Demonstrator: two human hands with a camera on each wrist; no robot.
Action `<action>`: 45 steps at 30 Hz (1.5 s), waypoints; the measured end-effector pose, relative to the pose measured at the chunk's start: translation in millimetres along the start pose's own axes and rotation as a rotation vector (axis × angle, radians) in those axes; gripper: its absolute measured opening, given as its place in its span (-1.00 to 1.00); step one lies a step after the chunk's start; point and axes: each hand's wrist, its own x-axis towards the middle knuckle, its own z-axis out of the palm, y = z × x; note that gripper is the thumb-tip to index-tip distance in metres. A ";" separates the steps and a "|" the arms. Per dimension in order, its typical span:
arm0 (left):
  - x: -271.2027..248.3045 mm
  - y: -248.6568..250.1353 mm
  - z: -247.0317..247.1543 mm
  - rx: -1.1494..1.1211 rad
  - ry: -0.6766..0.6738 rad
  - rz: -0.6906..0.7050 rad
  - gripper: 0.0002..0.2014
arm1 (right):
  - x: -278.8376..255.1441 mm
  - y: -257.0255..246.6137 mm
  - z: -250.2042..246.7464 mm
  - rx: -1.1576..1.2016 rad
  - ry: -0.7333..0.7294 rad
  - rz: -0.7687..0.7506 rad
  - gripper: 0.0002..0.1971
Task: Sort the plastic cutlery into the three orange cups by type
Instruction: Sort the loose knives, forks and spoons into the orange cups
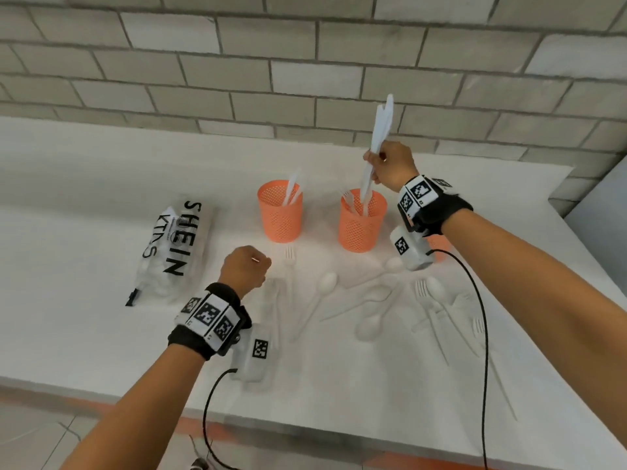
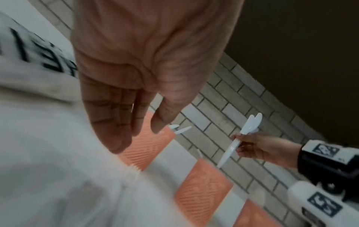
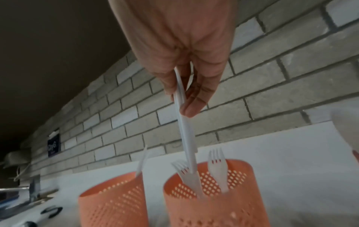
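Pinching cutlery (image 3: 184, 122) between fingers (image 3: 194, 106)

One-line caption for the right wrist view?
Right hand lowers white plastic cutlery handle-first into the orange cup holding forks.

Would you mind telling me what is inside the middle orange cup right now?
Two white plastic forks stand tines-up in the middle orange cup; the cutlery in the right hand reaches toward its mouth. The cup's bottom is hidden.
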 end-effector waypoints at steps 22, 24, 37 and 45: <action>-15.4 -18.0 36.7 0.654 -0.048 -0.194 -0.73 | -38.2 42.6 48.5 0.025 0.220 0.058 -0.55; -8.8 -13.0 36.5 0.515 0.017 -0.220 -0.78 | -48.9 45.2 45.2 0.072 0.254 -0.035 -0.59; 13.4 -11.1 72.3 0.415 0.000 -0.145 -0.39 | -132.8 143.9 -38.6 -0.124 0.216 0.257 -0.85; 14.6 -5.6 67.4 0.395 -0.027 -0.160 -0.51 | -181.0 188.0 -66.5 -0.312 0.046 0.664 -0.66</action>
